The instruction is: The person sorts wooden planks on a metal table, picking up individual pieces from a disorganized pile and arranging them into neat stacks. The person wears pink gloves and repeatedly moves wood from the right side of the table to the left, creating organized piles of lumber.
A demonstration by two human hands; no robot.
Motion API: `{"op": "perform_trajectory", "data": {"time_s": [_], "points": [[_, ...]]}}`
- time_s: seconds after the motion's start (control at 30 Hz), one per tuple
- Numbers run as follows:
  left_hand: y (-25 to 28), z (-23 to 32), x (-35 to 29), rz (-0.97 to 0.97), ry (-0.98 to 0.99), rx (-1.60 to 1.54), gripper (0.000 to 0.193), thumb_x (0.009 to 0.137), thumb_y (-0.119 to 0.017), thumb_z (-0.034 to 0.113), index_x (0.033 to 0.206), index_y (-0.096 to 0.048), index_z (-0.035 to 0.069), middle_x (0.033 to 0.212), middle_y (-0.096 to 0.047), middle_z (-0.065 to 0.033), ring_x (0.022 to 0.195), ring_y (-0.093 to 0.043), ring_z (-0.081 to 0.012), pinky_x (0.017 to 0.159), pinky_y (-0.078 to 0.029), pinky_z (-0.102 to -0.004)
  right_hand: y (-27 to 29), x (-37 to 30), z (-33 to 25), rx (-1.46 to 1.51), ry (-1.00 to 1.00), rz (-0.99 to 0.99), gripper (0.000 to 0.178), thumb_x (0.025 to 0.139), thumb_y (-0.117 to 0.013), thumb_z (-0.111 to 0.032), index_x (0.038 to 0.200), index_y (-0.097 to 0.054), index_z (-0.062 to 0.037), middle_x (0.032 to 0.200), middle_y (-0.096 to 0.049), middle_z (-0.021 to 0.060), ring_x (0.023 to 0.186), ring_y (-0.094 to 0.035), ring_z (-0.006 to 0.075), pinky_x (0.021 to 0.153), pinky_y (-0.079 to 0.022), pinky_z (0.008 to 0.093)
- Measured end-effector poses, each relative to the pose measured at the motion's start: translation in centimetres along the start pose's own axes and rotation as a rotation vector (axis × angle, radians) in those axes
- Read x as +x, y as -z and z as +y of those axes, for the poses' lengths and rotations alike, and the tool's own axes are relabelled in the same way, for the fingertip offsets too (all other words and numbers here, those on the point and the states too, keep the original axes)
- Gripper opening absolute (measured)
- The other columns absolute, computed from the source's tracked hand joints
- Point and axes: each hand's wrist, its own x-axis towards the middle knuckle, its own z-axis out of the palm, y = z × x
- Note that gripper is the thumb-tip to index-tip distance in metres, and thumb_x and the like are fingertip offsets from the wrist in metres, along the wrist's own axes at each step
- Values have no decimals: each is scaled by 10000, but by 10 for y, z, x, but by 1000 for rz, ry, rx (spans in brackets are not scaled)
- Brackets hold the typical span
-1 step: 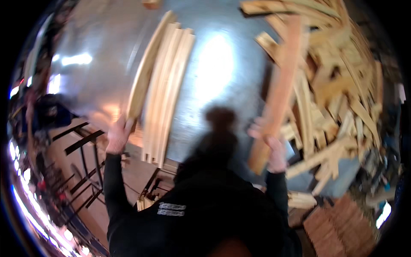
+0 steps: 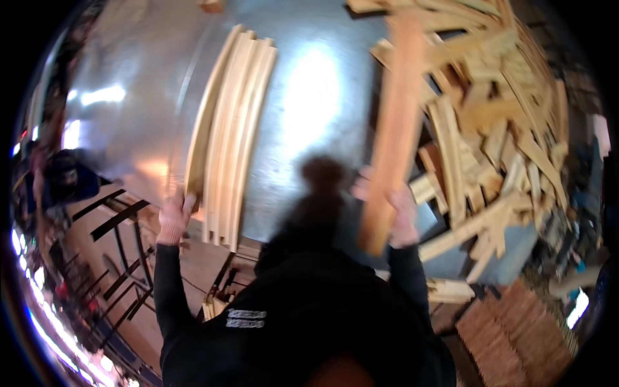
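My left hand (image 2: 173,220) is closed around the near end of a wooden strip (image 2: 207,116), the leftmost of a row. This strip lies close along several pale, grooved strips (image 2: 240,138) set side by side on the metal tabletop (image 2: 148,71). My right hand (image 2: 401,216) grips the near part of a reddish-brown plank (image 2: 394,122), its fingers showing at both edges. The plank slants up and away, in front of part of a heap of wood offcuts (image 2: 493,119). Its far end is slightly blurred.
Offcuts pile up across the table's right side. A small wood block (image 2: 211,6) sits at the far edge. Left of the table stands a black metal frame (image 2: 122,226). A stack of brown boards (image 2: 512,329) is at lower right. My dark-clothed body covers the near edge.
The left strip has come down and in against the row, my left hand still at its end. The right plank has shifted left and now stands more upright. The whole view has shifted slightly.
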Motion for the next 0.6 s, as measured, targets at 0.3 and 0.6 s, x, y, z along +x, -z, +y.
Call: {"op": "perform_trajectory", "data": {"time_s": [0.3,0.6], "points": [[-32,116,-84,118,191,-1203,502,1027,-545,366,1336,-560,-28,1210,-672,-151,1024,-670,-207,895,-560,-320,-82,29,29,213,-232,-472,607,902,-698,-466,1300,-581,-22,1090,-656,114,992,-629,214,893,-499,364],[-76,239,-71,-927,366,-2201,630,1006,-541,484,1363,-475,-31,873,-657,-112,605,-652,-212,453,-531,-316,42,0,-53,-1654,732,627,819,810,-766,-518,1394,-524,2,1365,-582,259,1263,-566,399,1078,-443,449]]}}
